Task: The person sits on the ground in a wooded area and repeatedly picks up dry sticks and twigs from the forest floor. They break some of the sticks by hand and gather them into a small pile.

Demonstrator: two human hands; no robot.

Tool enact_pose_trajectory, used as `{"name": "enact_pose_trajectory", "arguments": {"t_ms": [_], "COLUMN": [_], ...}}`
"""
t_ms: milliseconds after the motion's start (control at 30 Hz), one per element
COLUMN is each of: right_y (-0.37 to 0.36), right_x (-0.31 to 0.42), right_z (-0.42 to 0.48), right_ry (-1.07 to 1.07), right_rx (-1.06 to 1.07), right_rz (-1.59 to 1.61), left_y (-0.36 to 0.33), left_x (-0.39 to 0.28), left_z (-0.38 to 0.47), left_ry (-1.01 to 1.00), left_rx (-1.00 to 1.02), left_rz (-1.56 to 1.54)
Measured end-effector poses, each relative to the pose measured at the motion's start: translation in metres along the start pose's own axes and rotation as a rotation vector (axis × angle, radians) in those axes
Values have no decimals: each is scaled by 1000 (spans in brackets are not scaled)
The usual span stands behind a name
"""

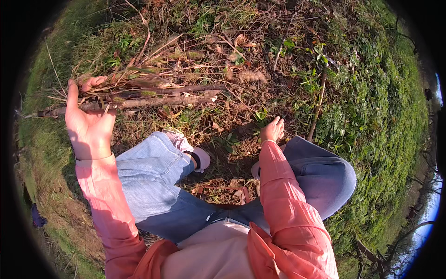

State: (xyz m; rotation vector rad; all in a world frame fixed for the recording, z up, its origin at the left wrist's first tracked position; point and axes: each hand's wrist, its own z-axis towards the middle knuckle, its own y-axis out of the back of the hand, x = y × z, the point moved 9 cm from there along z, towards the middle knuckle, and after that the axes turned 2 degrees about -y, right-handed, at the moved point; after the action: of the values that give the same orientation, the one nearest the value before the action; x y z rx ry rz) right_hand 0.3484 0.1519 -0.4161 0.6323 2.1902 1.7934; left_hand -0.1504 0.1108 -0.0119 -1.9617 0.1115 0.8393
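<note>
My left hand, palm up, is closed around a bundle of dry grass stalks with seed heads, at the upper left. Two cut sticks lie beside and under the grass, running from the hand to the right; whether the fingers also grip them I cannot tell. My right hand is low near my right knee, its fingers extended and slightly apart, with nothing seen in it. A small leafy green plant grows just beyond its fingertips.
A thin upright-lying branch runs along the ground right of my right hand. Dry leaves and cut grass cover the ground ahead. My shoes and bent knees are close below the hands. Bare branches stand at the lower right.
</note>
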Motion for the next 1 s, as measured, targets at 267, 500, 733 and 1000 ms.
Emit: {"name": "enact_pose_trajectory", "arguments": {"t_ms": [267, 500, 733, 1000], "right_y": [-15, -10, 34, 59], "right_x": [2, 2, 58, 202], "right_z": [-1, -12, -19, -57], "right_ry": [166, 252, 377, 457], "right_rx": [182, -38, -108, 215], "right_rz": [-130, 17, 341, 850], "left_y": [-9, -4, 31, 43], "left_x": [-7, -7, -36, -59], "left_z": [-8, -9, -11, -21], "left_ry": [-113, -50, -240, -393], "left_rx": [87, 47, -232, -355], "left_rz": [90, -23, 32, 12]}}
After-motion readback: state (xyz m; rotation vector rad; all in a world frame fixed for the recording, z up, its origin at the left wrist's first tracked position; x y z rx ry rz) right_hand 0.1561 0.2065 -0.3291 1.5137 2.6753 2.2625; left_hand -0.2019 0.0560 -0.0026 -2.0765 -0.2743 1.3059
